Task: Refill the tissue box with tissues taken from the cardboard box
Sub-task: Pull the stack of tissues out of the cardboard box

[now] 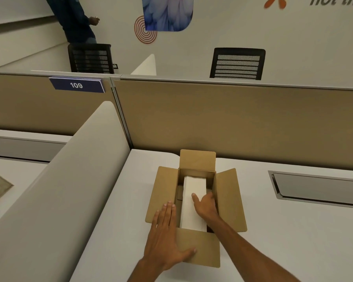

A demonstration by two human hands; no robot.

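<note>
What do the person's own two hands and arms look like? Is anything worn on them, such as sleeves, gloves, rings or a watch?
Both are bare. The left hand and its wrist show no glove, ring, watch or sleeve. The right hand and the whole forearm behind it are likewise uncovered, with no sleeve in view up to the frame edge. Short, plain nails show on the left fingers. No markings are visible.

"109" on blue plate point(77, 85) atop partition point(232, 119); wall lettering cut off.
</note>
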